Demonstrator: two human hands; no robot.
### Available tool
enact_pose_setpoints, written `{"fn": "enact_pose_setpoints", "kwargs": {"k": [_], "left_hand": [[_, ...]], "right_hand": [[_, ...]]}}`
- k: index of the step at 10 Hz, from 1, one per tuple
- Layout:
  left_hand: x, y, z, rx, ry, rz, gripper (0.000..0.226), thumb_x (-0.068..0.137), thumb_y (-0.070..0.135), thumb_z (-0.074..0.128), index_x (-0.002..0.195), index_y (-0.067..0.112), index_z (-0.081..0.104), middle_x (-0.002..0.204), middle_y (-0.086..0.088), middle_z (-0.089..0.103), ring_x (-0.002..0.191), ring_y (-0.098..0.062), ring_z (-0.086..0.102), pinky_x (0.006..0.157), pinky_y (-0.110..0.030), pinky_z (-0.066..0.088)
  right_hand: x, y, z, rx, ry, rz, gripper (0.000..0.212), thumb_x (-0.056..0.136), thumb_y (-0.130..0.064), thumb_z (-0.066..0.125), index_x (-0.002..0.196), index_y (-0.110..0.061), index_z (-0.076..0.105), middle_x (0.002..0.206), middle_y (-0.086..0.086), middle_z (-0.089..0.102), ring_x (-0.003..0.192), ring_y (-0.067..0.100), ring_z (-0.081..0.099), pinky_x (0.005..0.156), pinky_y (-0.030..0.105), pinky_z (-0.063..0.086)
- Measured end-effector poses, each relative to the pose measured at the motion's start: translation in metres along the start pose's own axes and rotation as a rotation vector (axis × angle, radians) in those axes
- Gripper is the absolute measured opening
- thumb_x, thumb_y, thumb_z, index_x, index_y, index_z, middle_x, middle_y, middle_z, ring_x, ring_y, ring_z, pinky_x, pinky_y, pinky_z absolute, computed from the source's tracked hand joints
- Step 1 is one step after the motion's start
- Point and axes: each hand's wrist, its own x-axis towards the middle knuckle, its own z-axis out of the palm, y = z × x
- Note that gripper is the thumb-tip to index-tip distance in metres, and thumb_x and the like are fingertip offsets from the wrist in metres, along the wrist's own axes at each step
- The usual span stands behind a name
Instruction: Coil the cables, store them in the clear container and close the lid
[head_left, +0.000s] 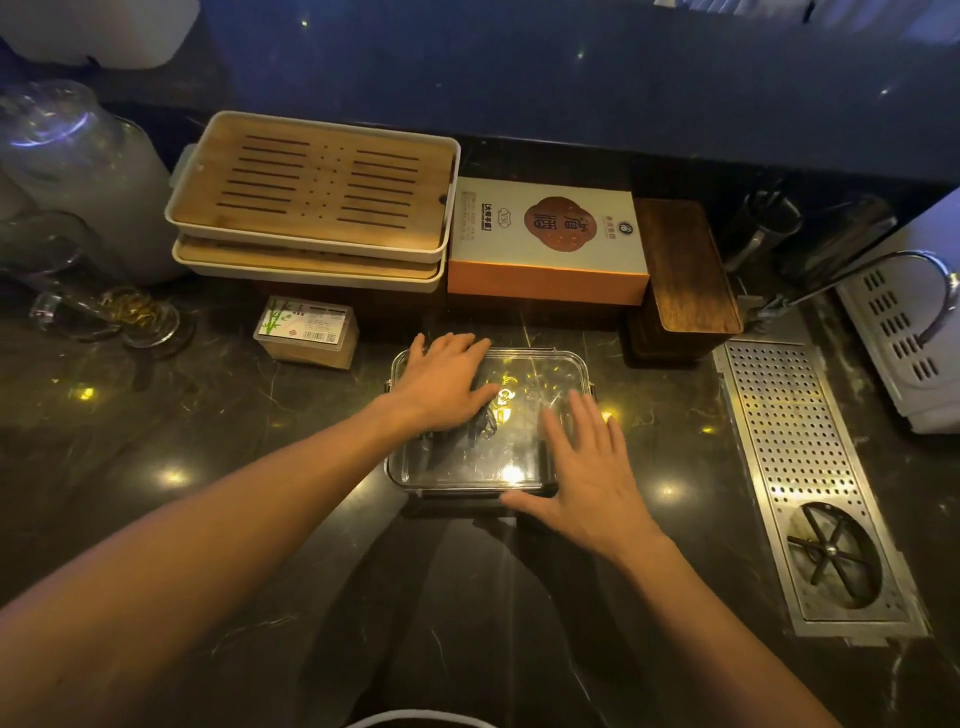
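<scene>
A clear rectangular container (540, 364) stands on the dark marble counter in the middle of the view, with its transparent lid (467, 470) lying on top. Dark coiled cables (485, 423) show through the lid inside it. My left hand (447, 382) lies flat on the lid's far left part, fingers spread. My right hand (587, 467) lies flat over the lid's near right corner, thumb along the front edge. Neither hand grips anything.
Two stacked bamboo trays (311, 197) and an orange-sided box (545, 239) stand behind the container, with a dark wooden box (685, 270) to their right. A small labelled box (306, 330) and glassware (78, 208) sit at the left. A perforated metal drain (800, 467) lies at the right.
</scene>
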Motion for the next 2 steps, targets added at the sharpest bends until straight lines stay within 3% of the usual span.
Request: {"fn": "enact_pose_setpoints", "kwargs": {"k": [1,2], "left_hand": [[-0.014,0.008,-0.018,0.02,-0.08,0.005,0.074,0.097,0.05,0.054,0.158,0.023,0.023,0.166,-0.011,0.021,0.154,-0.031,0.016,0.124,-0.056,0.013],[-0.022,0.006,-0.038,0.094,-0.152,-0.015,0.072,0.096,0.049,0.056,0.157,0.023,0.027,0.164,-0.013,0.026,0.152,-0.032,0.023,0.122,-0.054,0.021]], "right_hand": [[0.022,-0.008,-0.027,0.05,-0.107,-0.069,0.101,0.088,-0.081,0.042,0.165,-0.024,0.009,0.173,0.011,-0.007,0.159,0.028,-0.011,0.127,0.049,-0.001],[0.038,-0.017,-0.056,0.082,-0.13,-0.1,0.094,0.092,-0.071,0.052,0.164,-0.023,0.013,0.174,0.011,-0.001,0.16,0.029,0.0,0.127,0.047,0.01]]}}
